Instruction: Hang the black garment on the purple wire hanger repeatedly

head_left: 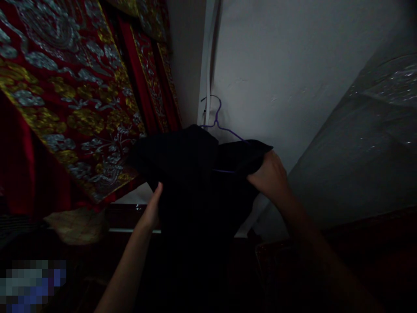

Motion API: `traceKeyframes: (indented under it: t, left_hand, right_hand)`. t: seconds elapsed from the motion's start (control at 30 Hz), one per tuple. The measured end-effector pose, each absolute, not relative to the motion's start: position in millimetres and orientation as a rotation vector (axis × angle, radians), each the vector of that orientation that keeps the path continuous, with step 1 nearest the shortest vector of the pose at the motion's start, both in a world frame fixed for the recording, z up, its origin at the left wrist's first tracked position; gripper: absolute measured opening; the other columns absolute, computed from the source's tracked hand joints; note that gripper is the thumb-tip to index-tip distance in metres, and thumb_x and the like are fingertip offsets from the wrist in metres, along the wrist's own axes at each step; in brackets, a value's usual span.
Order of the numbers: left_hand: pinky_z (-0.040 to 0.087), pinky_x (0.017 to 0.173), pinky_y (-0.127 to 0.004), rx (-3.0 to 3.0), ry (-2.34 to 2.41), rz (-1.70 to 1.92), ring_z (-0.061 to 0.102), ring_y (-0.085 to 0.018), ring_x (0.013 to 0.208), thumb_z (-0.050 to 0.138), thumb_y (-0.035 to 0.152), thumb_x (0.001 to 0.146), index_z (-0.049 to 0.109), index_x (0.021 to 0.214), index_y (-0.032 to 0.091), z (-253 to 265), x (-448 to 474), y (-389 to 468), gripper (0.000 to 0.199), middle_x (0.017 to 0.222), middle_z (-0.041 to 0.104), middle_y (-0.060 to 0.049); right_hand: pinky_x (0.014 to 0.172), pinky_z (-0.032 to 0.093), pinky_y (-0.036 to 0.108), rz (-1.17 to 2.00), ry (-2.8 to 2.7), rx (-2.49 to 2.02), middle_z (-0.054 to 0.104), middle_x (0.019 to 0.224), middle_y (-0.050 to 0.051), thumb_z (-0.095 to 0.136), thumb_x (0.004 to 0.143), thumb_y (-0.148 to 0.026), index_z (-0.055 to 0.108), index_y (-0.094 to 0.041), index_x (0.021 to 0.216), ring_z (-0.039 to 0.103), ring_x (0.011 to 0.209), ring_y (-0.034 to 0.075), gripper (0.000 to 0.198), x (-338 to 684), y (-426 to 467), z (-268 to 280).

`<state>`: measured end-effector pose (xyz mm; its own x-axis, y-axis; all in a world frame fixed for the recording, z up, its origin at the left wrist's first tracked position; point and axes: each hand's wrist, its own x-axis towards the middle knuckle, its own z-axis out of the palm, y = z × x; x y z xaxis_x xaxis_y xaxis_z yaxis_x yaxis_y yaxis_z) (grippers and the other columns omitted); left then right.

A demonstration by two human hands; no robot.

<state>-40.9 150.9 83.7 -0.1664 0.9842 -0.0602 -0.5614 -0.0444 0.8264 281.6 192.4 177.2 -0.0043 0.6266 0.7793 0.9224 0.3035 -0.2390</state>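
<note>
A dark garment [195, 187], perhaps a shirt, hangs on a thin purple wire hanger [224, 128] in front of the wall. The hanger's hook shows above the neck opening, and part of its lower bar is visible inside. My right hand [269, 174] is closed on the garment's shoulder at the right. At the left side, my left hand [153, 208] grips the cloth with the thumb in front; its other fingers are hidden behind the fabric. The light is dim, so the garment's details are hard to make out.
Red cloth embroidered in gold and silver [81, 95] hangs at the left. A white wall [276, 65] with a vertical pipe or cable cover [208, 56] stands behind. Clear plastic sheeting [374, 130] covers something at the right. A checked cloth bundle [78, 224] lies lower left.
</note>
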Motion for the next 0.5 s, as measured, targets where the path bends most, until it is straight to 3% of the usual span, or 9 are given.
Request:
traceKeyframes:
  t: [0.17, 0.27, 0.33, 0.43, 0.5]
  left_hand:
    - [0.046, 0.114, -0.040, 0.582, 1.071, 1.625, 0.058, -0.026, 0.133, 0.080, 0.029, 0.081, 0.063, 0.130, 0.022, 64.3, -20.7, 133.4, 0.052, 0.135, 0.068, -0.008]
    - [0.051, 0.109, -0.042, 0.494, 1.175, 1.618, 0.066, -0.027, 0.122, 0.078, 0.026, 0.083, 0.064, 0.127, 0.019, 56.5, -13.8, 119.0, 0.047, 0.129, 0.071, -0.010]
    - [0.052, 0.107, -0.043, 0.435, 1.206, 1.629, 0.069, -0.027, 0.117, 0.076, 0.028, 0.085, 0.065, 0.125, 0.018, 50.6, -11.5, 111.9, 0.043, 0.128, 0.072, -0.011]
    - [0.051, 0.109, -0.042, 0.446, 1.201, 1.634, 0.068, -0.026, 0.119, 0.075, 0.029, 0.086, 0.066, 0.123, 0.019, 41.2, -8.8, 105.1, 0.039, 0.128, 0.072, -0.010]
    - [0.049, 0.111, -0.042, 0.477, 1.206, 1.622, 0.066, -0.026, 0.122, 0.075, 0.028, 0.086, 0.067, 0.122, 0.019, 36.6, -7.0, 102.0, 0.038, 0.128, 0.072, -0.011]
  right_hand:
    - [0.100, 0.047, 0.056, -0.376, -1.798, -1.425, 0.060, 0.120, 0.019, 0.070, 0.061, -0.023, 0.051, -0.014, 0.127, 0.056, 0.116, 0.040, 0.069, 268.2, 169.9, 163.6]
    - [0.111, 0.037, 0.061, -0.269, -1.707, -1.283, 0.049, 0.143, 0.020, 0.072, 0.070, -0.028, 0.045, -0.016, 0.141, 0.043, 0.136, 0.040, 0.076, 253.2, 139.3, 131.8]
    - [0.116, 0.031, 0.060, -0.104, -1.516, -1.190, 0.042, 0.153, 0.017, 0.070, 0.078, -0.034, 0.046, -0.020, 0.143, 0.035, 0.145, 0.037, 0.071, 232.7, 113.5, 97.1]
    - [0.105, 0.046, 0.050, 0.486, -1.154, -1.203, 0.065, 0.128, 0.013, 0.065, 0.087, -0.041, 0.062, -0.022, 0.123, 0.060, 0.122, 0.029, 0.040, 191.1, 76.5, 37.3]
    - [0.088, 0.054, 0.043, 0.924, -1.056, -1.203, 0.073, 0.101, 0.011, 0.061, 0.090, -0.052, 0.068, -0.020, 0.103, 0.069, 0.098, 0.027, 0.035, 164.5, 61.5, 7.4]
